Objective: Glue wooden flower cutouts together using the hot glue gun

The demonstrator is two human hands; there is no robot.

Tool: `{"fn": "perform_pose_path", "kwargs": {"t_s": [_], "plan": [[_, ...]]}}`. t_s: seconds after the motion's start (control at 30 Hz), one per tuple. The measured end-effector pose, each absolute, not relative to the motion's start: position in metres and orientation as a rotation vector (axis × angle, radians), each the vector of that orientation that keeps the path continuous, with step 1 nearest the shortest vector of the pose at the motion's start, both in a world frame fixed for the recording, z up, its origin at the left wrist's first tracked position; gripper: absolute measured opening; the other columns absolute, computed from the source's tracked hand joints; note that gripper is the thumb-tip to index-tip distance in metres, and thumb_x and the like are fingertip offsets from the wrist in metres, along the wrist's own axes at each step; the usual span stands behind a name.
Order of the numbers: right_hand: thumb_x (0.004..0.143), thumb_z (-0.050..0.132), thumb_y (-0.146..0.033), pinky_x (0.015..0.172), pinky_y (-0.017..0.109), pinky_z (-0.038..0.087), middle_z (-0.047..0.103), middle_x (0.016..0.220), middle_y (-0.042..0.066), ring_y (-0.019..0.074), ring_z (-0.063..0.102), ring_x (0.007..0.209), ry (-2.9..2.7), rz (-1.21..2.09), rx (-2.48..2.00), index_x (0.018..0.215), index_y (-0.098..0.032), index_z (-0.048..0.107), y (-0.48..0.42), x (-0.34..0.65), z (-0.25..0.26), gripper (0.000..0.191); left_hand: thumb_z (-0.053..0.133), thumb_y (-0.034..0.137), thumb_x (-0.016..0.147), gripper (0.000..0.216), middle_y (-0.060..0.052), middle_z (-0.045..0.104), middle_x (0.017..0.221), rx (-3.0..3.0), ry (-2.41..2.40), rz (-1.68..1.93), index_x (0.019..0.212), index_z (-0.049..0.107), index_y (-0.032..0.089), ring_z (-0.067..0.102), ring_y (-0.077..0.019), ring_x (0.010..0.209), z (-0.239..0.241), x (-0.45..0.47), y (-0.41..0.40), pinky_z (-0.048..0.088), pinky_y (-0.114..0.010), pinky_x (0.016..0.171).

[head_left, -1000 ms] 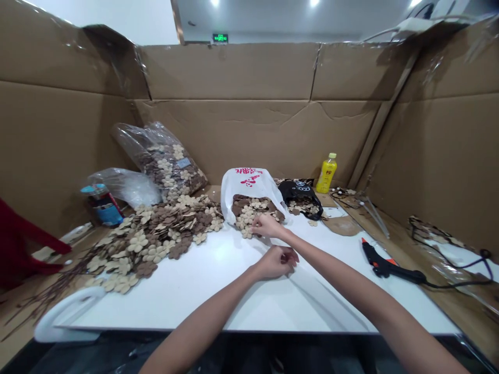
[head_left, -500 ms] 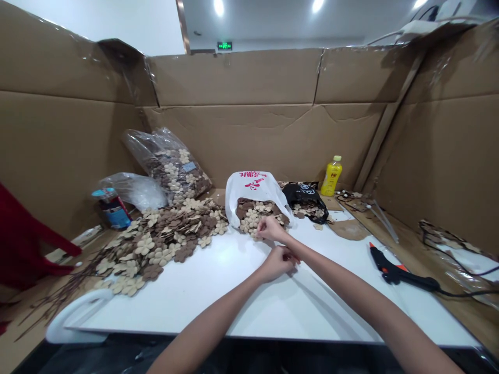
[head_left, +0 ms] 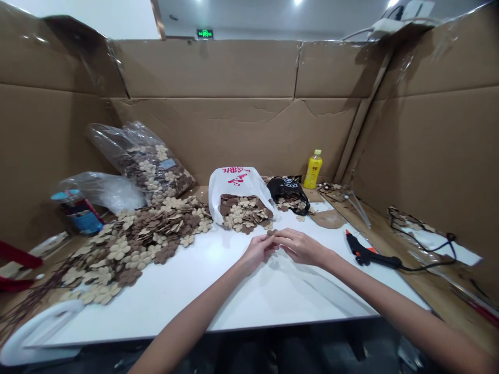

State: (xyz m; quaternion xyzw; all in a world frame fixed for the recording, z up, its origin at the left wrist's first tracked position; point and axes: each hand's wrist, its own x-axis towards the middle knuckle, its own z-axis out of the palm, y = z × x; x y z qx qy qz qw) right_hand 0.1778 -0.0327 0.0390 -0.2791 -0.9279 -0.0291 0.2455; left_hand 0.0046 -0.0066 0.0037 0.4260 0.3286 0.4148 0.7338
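Note:
My left hand [head_left: 258,250] and my right hand [head_left: 301,246] meet over the white tabletop [head_left: 218,285], fingertips together. Between them they pinch a small brown flower-shaped piece [head_left: 272,233]. Just beyond the hands a white plastic bag [head_left: 234,183] with red print lies open, spilling tan and brown flower pieces [head_left: 244,213]. A large loose heap of the same pieces [head_left: 144,236] spreads over the table's left side.
A clear bag of flower pieces [head_left: 154,166] leans on the back cardboard wall [head_left: 241,130]. A black bag [head_left: 288,189], a yellow bottle [head_left: 313,170] and a black-and-orange glue gun [head_left: 366,253] with its cord lie to the right. A blue-capped container [head_left: 78,213] stands at left.
My right hand drew back from the white bag's pile with a small piece and joined my left hand, which rose to meet it. The view shifted slightly.

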Motion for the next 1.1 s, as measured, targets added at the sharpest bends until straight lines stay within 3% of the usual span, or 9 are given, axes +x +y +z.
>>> {"fn": "perform_pose_path", "kwargs": {"t_s": [0.23, 0.4, 0.57, 0.8, 0.97, 1.1], "plan": [[0.086, 0.037, -0.023, 0.086, 0.037, 0.046, 0.061, 0.11, 0.01, 0.0205, 0.057, 0.101, -2.291, -0.117, -1.287, 0.102, -0.023, 0.063, -0.078, 0.269, 0.035, 0.031, 0.069, 0.033, 0.064, 0.022, -0.003, 0.058, 0.064, 1.022, 0.816, 1.018, 0.062, 0.059, 0.013, 0.055, -0.0118, 0.06, 0.0, 0.003, -0.001, 0.039, -0.023, 0.058], [0.084, 0.04, -0.038, 0.09, 0.039, 0.043, 0.057, 0.119, 0.011, 0.0247, 0.053, 0.108, -2.145, -0.191, -1.772, 0.119, -0.021, 0.053, -0.108, 0.351, 0.019, 0.041, 0.066, 0.03, 0.067, 0.019, -0.003, 0.058, 0.065, 1.13, 0.768, 1.039, 0.072, 0.061, 0.013, 0.053, -0.0107, 0.058, -0.005, 0.005, 0.001, 0.04, -0.024, 0.058], [0.074, 0.042, -0.02, 0.087, 0.035, 0.044, 0.06, 0.112, 0.013, 0.0244, 0.056, 0.102, -2.146, -0.249, -1.903, 0.125, -0.014, 0.046, -0.117, 0.393, -0.013, 0.052, 0.071, 0.028, 0.061, 0.024, -0.004, 0.063, 0.073, 1.006, 0.829, 1.1, 0.078, 0.061, 0.015, 0.06, -0.014, 0.064, -0.005, 0.004, 0.002, 0.046, -0.029, 0.066], [0.065, 0.038, -0.009, 0.076, 0.034, 0.047, 0.064, 0.098, 0.013, 0.0253, 0.06, 0.089, -2.08, -0.339, -2.06, 0.119, -0.013, 0.053, -0.109, 0.395, -0.031, 0.056, 0.069, 0.035, 0.065, 0.027, -0.008, 0.066, 0.074, 0.993, 0.872, 1.144, 0.077, 0.067, 0.012, 0.059, -0.0134, 0.066, -0.002, 0.003, 0.002, 0.046, -0.026, 0.067], [0.07, 0.045, -0.026, 0.062, 0.033, 0.045, 0.065, 0.089, 0.011, 0.0274, 0.062, 0.08, -1.899, -0.324, -2.105, 0.115, -0.02, 0.054, -0.105, 0.376, -0.014, 0.046, 0.07, 0.035, 0.064, 0.026, -0.008, 0.067, 0.075, 0.991, 0.91, 1.156, 0.076, 0.069, 0.012, 0.057, -0.0121, 0.064, -0.004, 0.003, 0.002, 0.043, -0.022, 0.058], [0.071, 0.048, -0.032, 0.06, 0.031, 0.044, 0.066, 0.09, 0.007, 0.0262, 0.062, 0.077, -1.784, -0.025, -1.94, 0.11, -0.024, 0.055, -0.092, 0.332, 0.008, 0.04, 0.072, 0.034, 0.062, 0.028, -0.011, 0.069, 0.08, 1.035, 0.945, 1.187, 0.079, 0.07, 0.012, 0.06, -0.0149, 0.067, -0.007, 0.003, 0.001, 0.044, -0.025, 0.06]]}}
